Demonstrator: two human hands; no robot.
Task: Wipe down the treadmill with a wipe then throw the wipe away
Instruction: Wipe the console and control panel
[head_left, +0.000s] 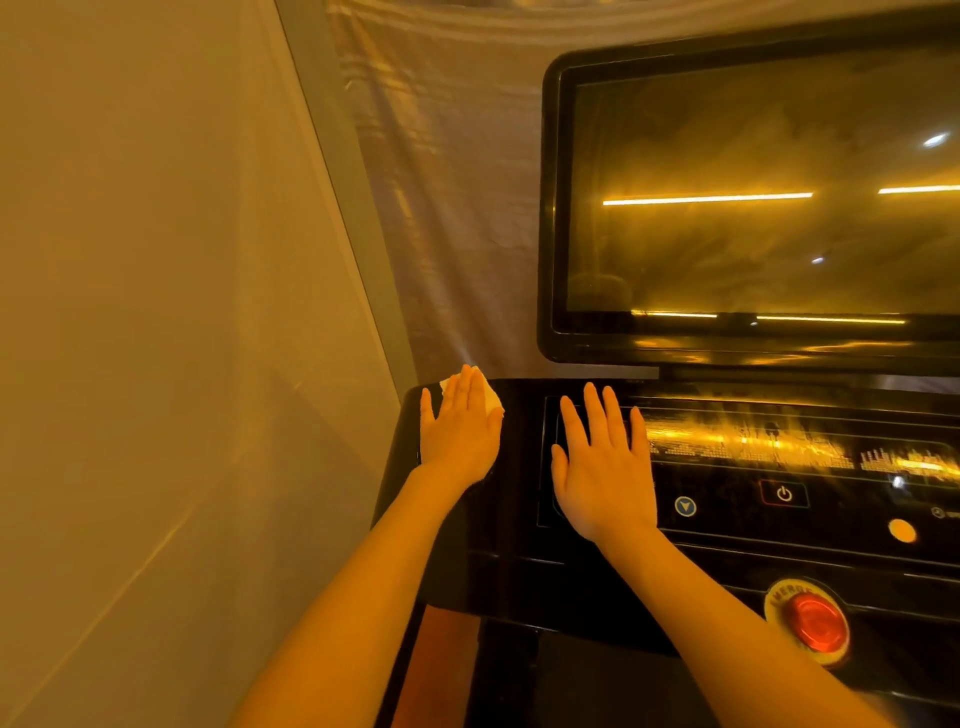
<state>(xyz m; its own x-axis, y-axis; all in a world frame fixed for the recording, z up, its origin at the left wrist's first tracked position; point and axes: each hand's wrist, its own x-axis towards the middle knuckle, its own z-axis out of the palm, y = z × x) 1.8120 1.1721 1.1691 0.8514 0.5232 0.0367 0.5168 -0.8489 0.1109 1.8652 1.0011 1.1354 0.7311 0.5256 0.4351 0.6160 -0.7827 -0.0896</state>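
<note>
My right hand (605, 467) lies flat, fingers straight, on the glossy black treadmill console (519, 519), holding nothing. Just left and slightly farther, my left hand (460, 428) presses a crumpled white wipe (491, 397) flat against the console's corner, seemingly unpinched.

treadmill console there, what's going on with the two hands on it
A person is wiping down the treadmill console. The left hand presses a white wipe flat against the console's far left corner, fingers straight. The right hand rests open on the control panel, left of the power button, holding nothing. The screen above is dark and only shows reflections. The red emergency button sits untouched nearer the person.
</note>
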